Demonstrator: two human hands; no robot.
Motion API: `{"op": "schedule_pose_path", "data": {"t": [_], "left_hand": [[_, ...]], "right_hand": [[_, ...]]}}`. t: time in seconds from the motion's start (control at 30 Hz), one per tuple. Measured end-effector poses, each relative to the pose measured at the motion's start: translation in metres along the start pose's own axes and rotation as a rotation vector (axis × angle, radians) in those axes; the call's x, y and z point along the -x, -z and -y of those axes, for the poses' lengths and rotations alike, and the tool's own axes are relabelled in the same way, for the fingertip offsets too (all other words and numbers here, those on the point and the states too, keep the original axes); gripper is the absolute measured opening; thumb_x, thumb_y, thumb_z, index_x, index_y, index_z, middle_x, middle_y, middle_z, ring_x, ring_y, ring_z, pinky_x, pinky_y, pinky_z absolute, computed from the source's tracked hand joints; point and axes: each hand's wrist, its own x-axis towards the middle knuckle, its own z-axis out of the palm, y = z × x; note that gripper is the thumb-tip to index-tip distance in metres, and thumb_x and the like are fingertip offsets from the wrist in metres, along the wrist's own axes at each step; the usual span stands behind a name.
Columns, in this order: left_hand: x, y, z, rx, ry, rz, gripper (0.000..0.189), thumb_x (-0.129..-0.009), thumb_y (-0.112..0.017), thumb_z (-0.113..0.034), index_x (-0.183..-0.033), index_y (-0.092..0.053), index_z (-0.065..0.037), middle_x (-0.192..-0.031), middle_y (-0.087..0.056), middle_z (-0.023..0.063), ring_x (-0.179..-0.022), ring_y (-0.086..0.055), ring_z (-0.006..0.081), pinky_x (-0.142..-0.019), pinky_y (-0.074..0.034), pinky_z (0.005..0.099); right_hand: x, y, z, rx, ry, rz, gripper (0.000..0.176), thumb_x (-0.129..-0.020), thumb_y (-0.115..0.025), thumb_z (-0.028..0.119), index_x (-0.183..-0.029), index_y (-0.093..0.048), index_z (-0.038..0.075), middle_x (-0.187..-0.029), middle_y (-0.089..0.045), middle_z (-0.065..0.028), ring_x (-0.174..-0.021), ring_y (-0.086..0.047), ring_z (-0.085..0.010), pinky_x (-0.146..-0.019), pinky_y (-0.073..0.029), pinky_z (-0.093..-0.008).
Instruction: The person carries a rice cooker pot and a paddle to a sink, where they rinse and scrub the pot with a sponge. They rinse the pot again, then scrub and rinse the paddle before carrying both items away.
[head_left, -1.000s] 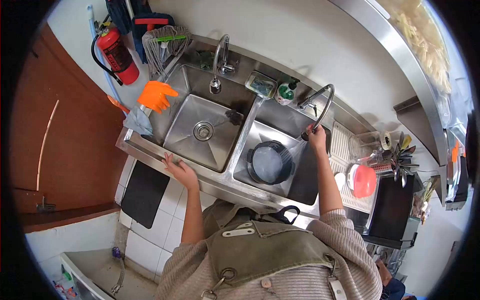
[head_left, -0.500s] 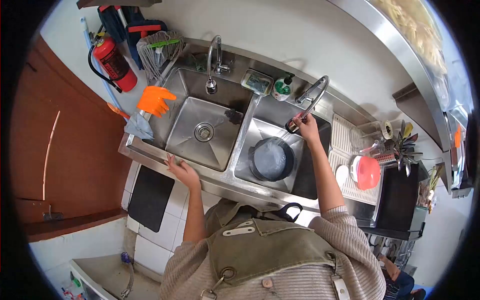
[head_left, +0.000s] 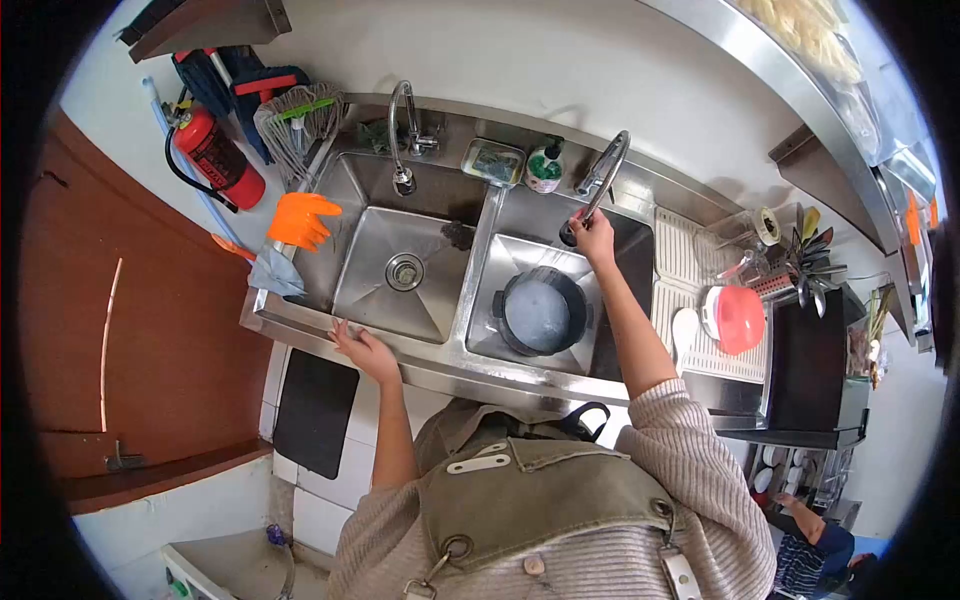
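My right hand (head_left: 594, 240) is closed around the head of the right-hand faucet (head_left: 608, 172), above the right basin (head_left: 500, 268). Below it stands a dark pot (head_left: 578, 325) with cloudy liquid inside. I can make out no stream of water between the faucet head and the pot. At the front edge of the steel sink (head_left: 420, 357), my left hand (head_left: 366, 354) rests with its fingers spread and holds nothing. Beyond that hand is the left basin (head_left: 420, 300), with a round drain (head_left: 405, 272) and a dark scrubber (head_left: 458, 235).
Orange gloves (head_left: 302, 220) and a grey cloth (head_left: 277, 273) hang over the left rim. A soap bottle (head_left: 544, 170) and a sponge tray (head_left: 493, 162) stand behind the basins. The drying rack (head_left: 690, 290) at right holds a red bowl (head_left: 740, 320). Another person (head_left: 808, 540) is at lower right.
The water spray that fell into the pot is no longer visible. My right hand has moved slightly up and back with the faucet head. My view has shifted slightly; my left hand stays at the edge.
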Motion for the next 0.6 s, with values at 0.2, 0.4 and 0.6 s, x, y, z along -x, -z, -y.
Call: {"op": "schedule_pose_path", "data": {"t": [0.2,0.4,0.6], "left_hand": [[0.000,0.000,-0.003,-0.024,0.006,0.004,0.032,-0.083,-0.041,-0.003,-0.115,-0.042,0.000,-0.137,-0.035,0.0181,-0.132,-0.018,0.0419,-0.107,-0.006,0.0555],[0.000,0.003,-0.011,-0.013,0.021,0.010,0.030,-0.085,-0.040,-0.004,-0.115,-0.042,0.000,-0.136,-0.035,0.0186,-0.132,-0.017,0.0411,-0.107,-0.006,0.0553],[-0.001,0.005,-0.013,-0.005,0.018,0.032,0.029,-0.086,-0.040,-0.005,-0.114,-0.042,0.001,-0.135,-0.035,0.0194,-0.132,-0.017,0.0398,-0.108,-0.005,0.0547]], "right_hand": [[0.006,0.010,0.001,0.124,0.089,0.016,0.016,-0.076,-0.066,0.016,-0.083,-0.058,0.004,-0.066,-0.063,-0.0078,-0.064,-0.062,-0.0160,-0.060,-0.047,-0.0303],[0.011,0.035,0.018,0.123,0.106,0.108,0.018,-0.074,-0.066,0.017,-0.084,-0.059,0.004,-0.070,-0.063,-0.0088,-0.065,-0.061,-0.0172,-0.064,-0.047,-0.0306],[0.013,0.061,0.005,0.268,0.104,0.102,0.016,-0.073,-0.065,0.017,-0.082,-0.058,0.006,-0.075,-0.063,-0.0140,-0.073,-0.062,-0.0287,-0.067,-0.047,-0.0379]]}}
